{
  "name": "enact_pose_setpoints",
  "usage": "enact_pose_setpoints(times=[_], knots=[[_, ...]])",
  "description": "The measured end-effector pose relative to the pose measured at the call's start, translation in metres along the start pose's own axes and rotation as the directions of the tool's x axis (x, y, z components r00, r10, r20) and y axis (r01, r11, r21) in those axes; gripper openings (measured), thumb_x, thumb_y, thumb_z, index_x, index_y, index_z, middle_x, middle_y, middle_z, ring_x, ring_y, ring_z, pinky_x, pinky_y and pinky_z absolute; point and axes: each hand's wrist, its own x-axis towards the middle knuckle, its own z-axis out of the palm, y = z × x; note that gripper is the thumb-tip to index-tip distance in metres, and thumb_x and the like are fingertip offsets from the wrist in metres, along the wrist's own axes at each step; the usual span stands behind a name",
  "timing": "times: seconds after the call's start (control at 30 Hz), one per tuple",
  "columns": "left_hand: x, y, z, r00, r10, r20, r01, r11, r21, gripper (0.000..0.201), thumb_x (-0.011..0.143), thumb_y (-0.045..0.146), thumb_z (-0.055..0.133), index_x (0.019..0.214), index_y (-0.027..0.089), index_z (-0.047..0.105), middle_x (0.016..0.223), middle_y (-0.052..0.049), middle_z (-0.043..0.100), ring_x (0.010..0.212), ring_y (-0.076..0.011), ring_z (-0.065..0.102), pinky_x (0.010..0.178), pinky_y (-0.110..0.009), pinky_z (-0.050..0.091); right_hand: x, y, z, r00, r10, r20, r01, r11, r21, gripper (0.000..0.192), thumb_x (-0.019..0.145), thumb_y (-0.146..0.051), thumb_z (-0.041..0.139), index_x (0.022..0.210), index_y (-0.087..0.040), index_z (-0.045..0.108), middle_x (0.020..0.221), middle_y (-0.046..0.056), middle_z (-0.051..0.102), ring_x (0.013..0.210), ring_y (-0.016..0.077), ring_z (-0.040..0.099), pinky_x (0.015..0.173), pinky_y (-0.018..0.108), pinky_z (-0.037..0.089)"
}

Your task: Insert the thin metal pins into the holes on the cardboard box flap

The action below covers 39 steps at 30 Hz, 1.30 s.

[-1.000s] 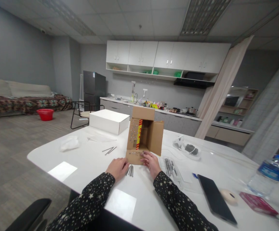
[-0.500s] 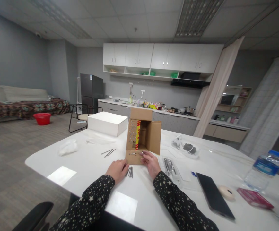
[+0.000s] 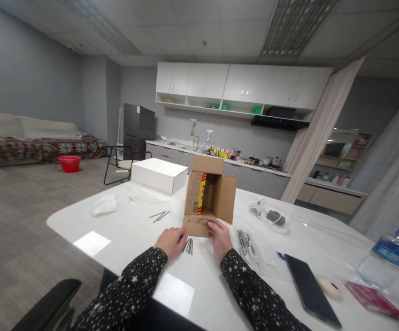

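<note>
Currently, left hand [image 3: 170, 241] flat beside loose steel nails [image 3: 189, 245], gripping nothing. Right hand [image 3: 221, 233] fingertips on nail-studded front flap of open brown cardboard box [image 3: 210, 195]; pinch unclear. Several nails inserted, several remaining.

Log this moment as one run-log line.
left hand: resting on table, touching loose nails | right hand: fingertips on cardboard box front flap | box: upright, open toward the person
</note>
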Motion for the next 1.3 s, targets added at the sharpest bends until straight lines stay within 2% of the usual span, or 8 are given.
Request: enact_pose_setpoints(times=[0.13,0.23,0.33,0.43,0.57,0.83,1.1,1.3], knots=[[-0.001,0.000,0.000,1.000,0.005,-0.002,-0.005,1.000,0.004,0.029,0.089,0.036,0.033,0.080,0.020,0.056,0.083,-0.005,0.067,0.081,-0.0194,0.060,0.070,-0.031,0.036,-0.002,0.007,-0.001,0.999,-0.031,0.029,0.035,0.985,-0.166,0.024,0.060,-0.031,0.071,0.075,-0.015,0.062,0.064,0.003,0.065,0.049,0.0105,0.048,0.047,0.023,0.037],[-0.001,0.000,-0.001,1.000,0.003,0.002,-0.003,1.000,0.008,0.029,0.089,0.036,0.033,0.080,0.020,0.056,0.083,-0.005,0.067,0.081,-0.0195,0.060,0.070,-0.031,0.037,-0.008,0.009,0.000,0.992,-0.072,0.108,0.106,0.928,-0.356,0.018,0.062,-0.028,0.068,0.072,-0.016,0.058,0.059,-0.001,0.060,0.049,0.0105,0.047,0.047,0.023,0.036],[-0.001,0.000,-0.002,1.000,0.000,0.007,0.000,1.000,0.009,0.029,0.089,0.036,0.033,0.079,0.020,0.056,0.084,-0.005,0.067,0.082,-0.0197,0.060,0.071,-0.031,0.037,-0.018,0.005,0.002,0.958,-0.141,0.250,0.262,0.785,-0.561,0.007,0.065,-0.021,0.060,0.069,-0.017,0.057,0.057,-0.003,0.055,0.052,0.0103,0.046,0.050,0.022,0.036],[-0.001,0.001,-0.002,1.000,0.001,0.008,-0.001,1.000,0.010,0.029,0.088,0.035,0.033,0.080,0.020,0.056,0.084,-0.006,0.066,0.083,-0.0199,0.060,0.071,-0.031,0.037,-0.029,-0.001,0.006,0.902,-0.154,0.404,0.408,0.612,-0.678,0.003,0.066,-0.016,0.055,0.067,-0.018,0.057,0.052,-0.004,0.050,0.048,0.0092,0.041,0.048,0.021,0.032],[-0.002,0.001,-0.002,1.000,0.008,0.004,-0.008,1.000,0.009,0.029,0.089,0.035,0.033,0.079,0.020,0.056,0.084,-0.006,0.066,0.083,-0.0207,0.060,0.070,-0.032,0.037,-0.038,-0.006,0.009,0.834,-0.129,0.537,0.526,0.478,-0.703,0.008,0.063,-0.013,0.055,0.067,-0.020,0.057,0.053,-0.004,0.052,0.049,0.0096,0.044,0.051,0.021,0.033],[0.000,0.000,-0.001,1.000,0.026,0.008,-0.026,0.999,0.025,0.028,0.089,0.035,0.033,0.080,0.020,0.056,0.085,-0.005,0.066,0.083,-0.0206,0.060,0.070,-0.031,0.037,-0.040,-0.002,0.007,0.784,-0.007,0.621,0.575,0.385,-0.722,0.011,0.060,-0.012,0.052,0.066,-0.020,0.056,0.054,-0.004,0.052,0.049,0.0104,0.044,0.051,0.021,0.032],[0.000,0.000,0.001,1.000,0.018,0.009,-0.019,1.000,0.025,0.027,0.088,0.034,0.034,0.080,0.020,0.056,0.083,-0.005,0.066,0.082,-0.0197,0.060,0.070,-0.031,0.036,-0.041,-0.010,0.010,0.798,-0.047,0.600,0.577,0.343,-0.741,0.011,0.062,-0.010,0.051,0.068,-0.020,0.053,0.059,-0.003,0.050,0.055,0.0110,0.044,0.054,0.021,0.032],[0.001,0.001,0.000,1.000,0.005,0.024,-0.005,1.000,0.013,0.028,0.089,0.035,0.034,0.079,0.019,0.056,0.083,-0.005,0.066,0.082,-0.0196,0.059,0.071,-0.031,0.036,-0.039,-0.007,0.010,0.804,-0.061,0.592,0.578,0.312,-0.754,0.007,0.071,-0.013,0.052,0.072,-0.020,0.051,0.067,-0.002,0.050,0.061,0.0119,0.046,0.058,0.022,0.033]])
